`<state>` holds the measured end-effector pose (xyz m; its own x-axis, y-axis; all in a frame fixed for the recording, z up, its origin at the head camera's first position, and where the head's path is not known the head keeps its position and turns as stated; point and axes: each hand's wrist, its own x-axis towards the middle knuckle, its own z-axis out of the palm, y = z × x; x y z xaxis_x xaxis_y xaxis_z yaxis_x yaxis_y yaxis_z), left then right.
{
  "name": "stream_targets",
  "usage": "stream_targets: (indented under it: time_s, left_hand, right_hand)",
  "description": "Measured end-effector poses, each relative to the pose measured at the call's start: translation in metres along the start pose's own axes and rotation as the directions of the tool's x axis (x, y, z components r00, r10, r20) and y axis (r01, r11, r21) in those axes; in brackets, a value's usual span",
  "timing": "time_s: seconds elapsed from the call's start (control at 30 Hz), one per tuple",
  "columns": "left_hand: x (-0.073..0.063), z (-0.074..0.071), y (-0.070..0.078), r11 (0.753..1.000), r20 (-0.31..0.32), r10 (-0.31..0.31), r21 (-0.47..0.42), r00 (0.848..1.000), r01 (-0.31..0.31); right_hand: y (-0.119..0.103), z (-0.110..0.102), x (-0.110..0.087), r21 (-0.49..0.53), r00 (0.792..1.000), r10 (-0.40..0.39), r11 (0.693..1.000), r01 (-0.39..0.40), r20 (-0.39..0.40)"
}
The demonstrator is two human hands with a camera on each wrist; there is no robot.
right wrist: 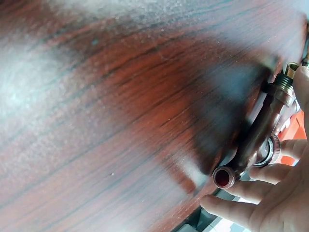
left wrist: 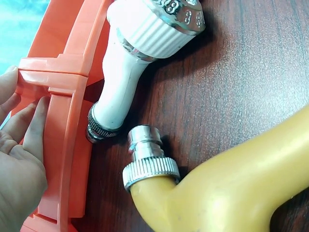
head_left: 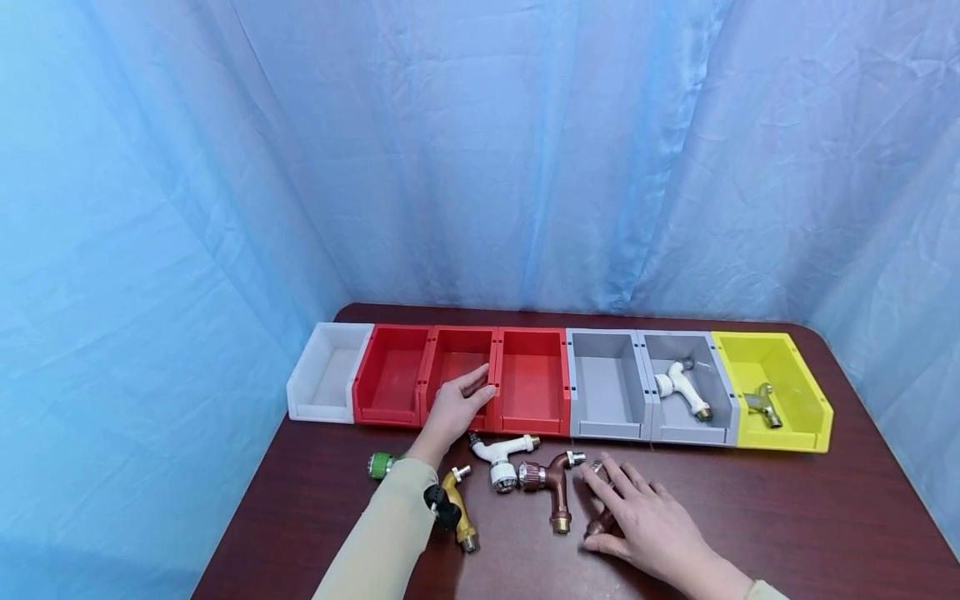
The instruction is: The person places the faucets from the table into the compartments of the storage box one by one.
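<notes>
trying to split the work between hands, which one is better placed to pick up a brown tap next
The right hand, most likely: in the head view it already partly covers one brown tap. The left hand is farther off, at the middle red bin.

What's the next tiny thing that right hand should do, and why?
I'd probably curl the right hand around the glossy dark-brown tap partly hidden beneath it: the tap is within easy reach, yet the fingers look straight and spread rather than wrapped round it.
</notes>
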<state>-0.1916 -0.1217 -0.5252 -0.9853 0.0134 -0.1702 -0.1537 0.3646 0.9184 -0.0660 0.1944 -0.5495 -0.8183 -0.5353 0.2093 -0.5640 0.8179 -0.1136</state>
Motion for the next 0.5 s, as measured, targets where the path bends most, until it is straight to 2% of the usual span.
stream_targets:
  time_s: [0.5]
  left_hand:
    - [0.0009, 0.0005, -0.0014, 1.0, 0.005, 0.005, -0.006, 1.0, -0.004]
  right_hand:
    - [-0.0033, -0.0024, 0.0019, -0.013, 1.0, -0.014, 1.0, 0.014, 0.017]
